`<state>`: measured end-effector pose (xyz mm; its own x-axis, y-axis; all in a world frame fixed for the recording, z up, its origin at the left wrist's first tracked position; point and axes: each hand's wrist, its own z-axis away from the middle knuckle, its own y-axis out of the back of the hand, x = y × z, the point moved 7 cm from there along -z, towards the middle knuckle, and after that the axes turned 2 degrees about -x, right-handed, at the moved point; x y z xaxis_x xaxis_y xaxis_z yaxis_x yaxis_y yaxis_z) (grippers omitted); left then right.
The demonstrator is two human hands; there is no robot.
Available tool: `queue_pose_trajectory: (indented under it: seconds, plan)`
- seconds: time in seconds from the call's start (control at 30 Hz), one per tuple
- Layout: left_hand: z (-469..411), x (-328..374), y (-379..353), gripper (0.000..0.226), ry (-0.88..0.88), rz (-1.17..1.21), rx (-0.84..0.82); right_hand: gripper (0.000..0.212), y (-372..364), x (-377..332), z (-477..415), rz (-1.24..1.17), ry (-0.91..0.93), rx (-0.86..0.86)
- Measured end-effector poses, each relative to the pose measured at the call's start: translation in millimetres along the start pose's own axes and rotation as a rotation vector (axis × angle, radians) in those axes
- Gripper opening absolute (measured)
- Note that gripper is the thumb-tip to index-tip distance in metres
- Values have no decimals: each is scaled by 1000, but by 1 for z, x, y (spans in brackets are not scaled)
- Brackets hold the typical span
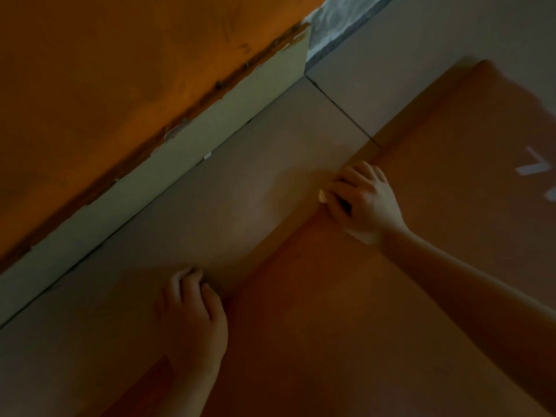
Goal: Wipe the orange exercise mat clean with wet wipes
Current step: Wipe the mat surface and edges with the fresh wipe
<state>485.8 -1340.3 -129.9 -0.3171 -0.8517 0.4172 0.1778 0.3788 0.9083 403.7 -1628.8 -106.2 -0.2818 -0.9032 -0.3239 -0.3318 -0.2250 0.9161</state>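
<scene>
While right hand (364, 203) clutches wipe (322, 196) at mat (361, 326) edge, left hand (192, 314) (grip unclear) alongside.

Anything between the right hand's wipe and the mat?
Nothing visible. The right hand grips the wet wipe at the edge of the orange mat; the left hand rests apart, lower along that edge.

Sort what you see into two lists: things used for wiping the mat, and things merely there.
In the job: orange mat; wet wipe, held in the right hand; left hand, resting at the mat's edge.
Merely there: tiled floor; pale skirting board; orange wall.
</scene>
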Motion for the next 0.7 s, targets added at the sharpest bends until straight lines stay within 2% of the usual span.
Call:
queue_pose_trajectory:
  seconds: [0.17, 0.3, 0.4, 0.53, 0.7]
  plan:
    - [-2, 16, 5, 41, -5, -49, -2, 27, 1, 3, -1, -22, -32, 0]
    - [-23, 101, -24, 37, -81, 95, -39, 26, 1, 6, -3, -28, -32, -14]
    - [-30, 151, -53, 32, -12, 68, -49, 23, 0, 7, -1, -28, -50, -32]
    - [-29, 150, -65, 26, 6, -66, -15, 22, -3, 9, -2, -29, -60, -50]
    - [-28, 153, -67, 26, -26, -87, -34, 19, -1, 8, -1, -39, -88, -28]
